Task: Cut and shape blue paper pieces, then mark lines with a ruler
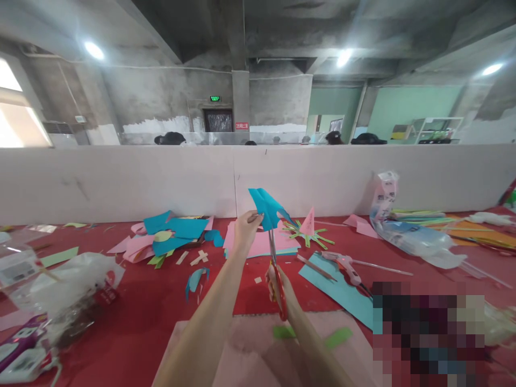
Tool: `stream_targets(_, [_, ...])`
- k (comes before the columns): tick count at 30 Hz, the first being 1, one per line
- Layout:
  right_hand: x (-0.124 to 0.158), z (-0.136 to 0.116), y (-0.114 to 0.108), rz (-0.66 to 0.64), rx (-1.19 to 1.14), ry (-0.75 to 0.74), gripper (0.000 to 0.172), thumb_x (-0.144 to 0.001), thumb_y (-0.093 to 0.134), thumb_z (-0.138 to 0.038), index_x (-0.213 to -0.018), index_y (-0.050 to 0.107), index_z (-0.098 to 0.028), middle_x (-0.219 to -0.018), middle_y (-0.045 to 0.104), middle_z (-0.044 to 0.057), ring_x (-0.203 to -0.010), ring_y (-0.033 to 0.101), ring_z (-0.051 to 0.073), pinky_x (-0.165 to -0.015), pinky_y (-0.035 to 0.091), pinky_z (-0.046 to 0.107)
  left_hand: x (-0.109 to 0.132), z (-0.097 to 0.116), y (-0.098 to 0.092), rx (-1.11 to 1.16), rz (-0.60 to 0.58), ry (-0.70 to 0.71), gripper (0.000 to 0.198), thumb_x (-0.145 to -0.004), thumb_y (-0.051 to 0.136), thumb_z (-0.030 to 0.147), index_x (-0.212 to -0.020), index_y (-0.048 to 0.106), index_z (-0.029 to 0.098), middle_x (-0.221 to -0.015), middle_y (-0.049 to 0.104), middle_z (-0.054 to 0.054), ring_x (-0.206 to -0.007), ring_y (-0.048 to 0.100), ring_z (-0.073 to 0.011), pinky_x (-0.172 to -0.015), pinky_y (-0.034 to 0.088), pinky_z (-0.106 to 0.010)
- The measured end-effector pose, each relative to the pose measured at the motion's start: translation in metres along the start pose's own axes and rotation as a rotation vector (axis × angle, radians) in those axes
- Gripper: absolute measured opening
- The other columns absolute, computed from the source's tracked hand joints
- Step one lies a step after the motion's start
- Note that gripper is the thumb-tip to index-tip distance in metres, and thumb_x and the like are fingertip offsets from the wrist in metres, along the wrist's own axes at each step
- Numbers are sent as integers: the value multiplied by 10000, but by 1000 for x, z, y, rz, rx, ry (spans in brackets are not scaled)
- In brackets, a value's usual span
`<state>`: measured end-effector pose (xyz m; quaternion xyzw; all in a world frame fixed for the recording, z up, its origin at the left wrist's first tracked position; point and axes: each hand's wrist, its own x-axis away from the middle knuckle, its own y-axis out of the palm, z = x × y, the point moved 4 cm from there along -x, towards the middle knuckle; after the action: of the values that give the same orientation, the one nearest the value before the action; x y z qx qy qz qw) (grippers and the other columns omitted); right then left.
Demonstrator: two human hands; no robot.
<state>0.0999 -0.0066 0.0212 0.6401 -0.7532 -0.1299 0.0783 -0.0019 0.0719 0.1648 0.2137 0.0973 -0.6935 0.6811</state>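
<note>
A piece of blue paper [266,208] is pinched in my left hand [248,226], held up above the table. My right hand [278,282] grips red-handled scissors [273,244]. Their blades point away from me and reach the lower edge of the blue paper, and how far they are parted is hard to make out. Behind the hands lies a stack of pink sheets [258,244] with blue sheets under it. A pink paper cone [308,221] stands on green strips [318,236] spread outward, just right of the blue paper.
Blue and pink scraps [181,228] pile up at the left. A hot glue gun [344,264] and a pencil [316,267] lie on a light blue sheet [342,293] at the right. Plastic bags [76,285] flank both sides. A white partition [181,180] closes the red table's back.
</note>
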Motion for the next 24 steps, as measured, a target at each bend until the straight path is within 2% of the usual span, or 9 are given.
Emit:
stream_targets(3, [-1, 1, -3, 7, -7, 74, 561, -570, 605, -752, -645, 488, -209, -399, 401, -85, -278, 365, 67, -275, 300, 180, 8, -1, 3, -71, 18, -10, 316, -696, 702, 381, -879, 702, 124, -745, 712, -64, -638, 648, -171, -491, 524, -231])
stream_targets(9, [-3, -1, -6, -40, 14, 90, 585, -558, 595, -774, -650, 477, -208, -398, 409, -86, -292, 389, 73, -281, 330, 180, 22, -3, 4, -137, 8, -12, 250, -713, 699, 337, -871, 713, 143, -748, 716, -53, -623, 646, -177, -485, 517, -236])
stream_targets(17, [-3, 1, -5, -48, 19, 111, 599, -535, 602, -776, -659, 467, -206, -401, 417, -87, -297, 387, 69, -280, 325, 181, 21, -7, 3, -119, -2, -20, 215, -740, 680, 313, -862, 703, 138, -736, 715, -44, -607, 649, -155, -476, 522, -208])
stream_targets(24, [-7, 2, -8, -116, 24, 182, 597, -526, 605, -771, -634, 462, -201, -413, 424, -75, -314, 418, 78, -295, 363, 204, 20, -14, 2, -143, -55, -17, 169, -768, 630, 238, -883, 699, 135, -737, 712, -35, -578, 631, -121, -482, 527, -192])
